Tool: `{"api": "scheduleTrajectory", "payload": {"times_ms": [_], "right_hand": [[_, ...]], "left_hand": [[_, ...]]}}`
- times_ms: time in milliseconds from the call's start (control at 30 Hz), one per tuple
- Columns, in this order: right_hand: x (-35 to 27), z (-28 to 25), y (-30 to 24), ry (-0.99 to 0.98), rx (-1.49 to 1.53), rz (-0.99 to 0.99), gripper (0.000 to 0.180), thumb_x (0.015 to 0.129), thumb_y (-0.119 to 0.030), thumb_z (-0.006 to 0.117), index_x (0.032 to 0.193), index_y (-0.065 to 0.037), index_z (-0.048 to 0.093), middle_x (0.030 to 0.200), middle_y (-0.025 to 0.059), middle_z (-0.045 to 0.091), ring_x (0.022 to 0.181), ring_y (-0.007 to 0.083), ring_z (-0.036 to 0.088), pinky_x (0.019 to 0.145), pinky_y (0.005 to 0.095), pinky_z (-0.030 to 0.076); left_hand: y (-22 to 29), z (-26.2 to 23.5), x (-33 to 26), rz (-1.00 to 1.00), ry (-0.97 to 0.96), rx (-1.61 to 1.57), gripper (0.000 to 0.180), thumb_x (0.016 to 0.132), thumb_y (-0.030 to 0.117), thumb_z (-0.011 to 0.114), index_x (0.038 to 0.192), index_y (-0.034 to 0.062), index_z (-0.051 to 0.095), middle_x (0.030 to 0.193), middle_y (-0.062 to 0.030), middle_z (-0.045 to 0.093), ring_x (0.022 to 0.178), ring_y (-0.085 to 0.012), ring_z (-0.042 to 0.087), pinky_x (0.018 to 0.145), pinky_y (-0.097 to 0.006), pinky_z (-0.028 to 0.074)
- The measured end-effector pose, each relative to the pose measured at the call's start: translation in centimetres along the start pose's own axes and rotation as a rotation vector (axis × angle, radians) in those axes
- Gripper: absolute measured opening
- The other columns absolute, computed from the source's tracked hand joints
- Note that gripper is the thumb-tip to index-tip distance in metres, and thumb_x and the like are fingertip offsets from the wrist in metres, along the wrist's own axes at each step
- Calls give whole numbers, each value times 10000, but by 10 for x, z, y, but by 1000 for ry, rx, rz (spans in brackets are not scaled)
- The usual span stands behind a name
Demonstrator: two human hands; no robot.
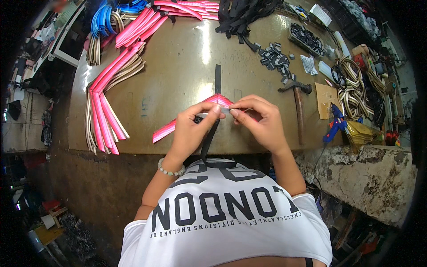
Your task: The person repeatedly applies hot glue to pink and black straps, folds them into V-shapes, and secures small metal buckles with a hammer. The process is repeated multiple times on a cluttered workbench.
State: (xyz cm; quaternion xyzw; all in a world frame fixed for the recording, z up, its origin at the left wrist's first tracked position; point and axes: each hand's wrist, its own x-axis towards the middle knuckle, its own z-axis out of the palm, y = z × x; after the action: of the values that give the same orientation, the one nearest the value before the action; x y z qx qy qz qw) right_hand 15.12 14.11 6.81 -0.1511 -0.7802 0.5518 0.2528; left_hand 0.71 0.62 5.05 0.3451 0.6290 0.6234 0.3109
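A pink ribbed strip (164,130), bent to a peak in its middle, lies on the table under both my hands. A black webbing strap (218,78) crosses at the peak. Its near length (208,141) hangs past the table edge toward my shirt. My left hand (195,127) and my right hand (260,120) meet just below the peak, fingertips pinched on a small greyish flat piece (225,110). Something small and black (198,119) shows by my left fingers; its kind is not clear. My hands cover parts of the strip.
Bundled pink and beige strips (104,98) lie at left, blue ones (103,20) farther back. Black straps (242,18) and loose small black buckles (275,58) are at the back. A hammer (299,107), brown card (326,101), blue glue gun (336,124) and coiled beige tubing (353,86) lie right.
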Motion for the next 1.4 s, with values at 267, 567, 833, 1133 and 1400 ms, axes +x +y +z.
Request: {"api": "scheduleTrajectory", "payload": {"times_ms": [267,567,833,1133,1400], "right_hand": [[-7,0,8,36,-400,-429,296,791,32,702,1071,-60,699,1021,124,641,856,263,642,747,332,530],[-18,8,22,-41,598,441,243,945,-77,643,1139,67,615,973,83,649,801,121,633,722,241,523],[-27,14,36,23,644,419,183,939,-102,667,1035,53,646,878,78,670,728,107,636,670,233,521],[10,16,50,25,-52,420,261,887,-229,716,868,26,664,682,83,646,621,122,618,576,285,483],[28,24,56,48,-364,387,266,846,-244,712,780,5,645,658,165,644,602,297,650,580,388,497]], "left_hand": [[-2,-8,4,-357,-217,-270,245,964,225,646,974,-10,713,849,-67,724,548,-6,447,486,-185,342],[6,4,1,-91,-156,149,201,923,165,687,981,-25,723,863,-46,724,799,-80,625,752,-248,503],[-3,3,-5,-183,-154,183,176,901,138,700,942,-32,719,826,-46,714,783,-73,619,733,-238,493],[-22,-16,35,-186,-194,451,280,873,232,729,882,-48,720,732,-55,694,687,-78,597,651,-245,476],[-36,-14,58,-110,-133,595,322,851,277,731,820,-37,669,619,-163,610,536,-144,551,537,-331,452]]}}
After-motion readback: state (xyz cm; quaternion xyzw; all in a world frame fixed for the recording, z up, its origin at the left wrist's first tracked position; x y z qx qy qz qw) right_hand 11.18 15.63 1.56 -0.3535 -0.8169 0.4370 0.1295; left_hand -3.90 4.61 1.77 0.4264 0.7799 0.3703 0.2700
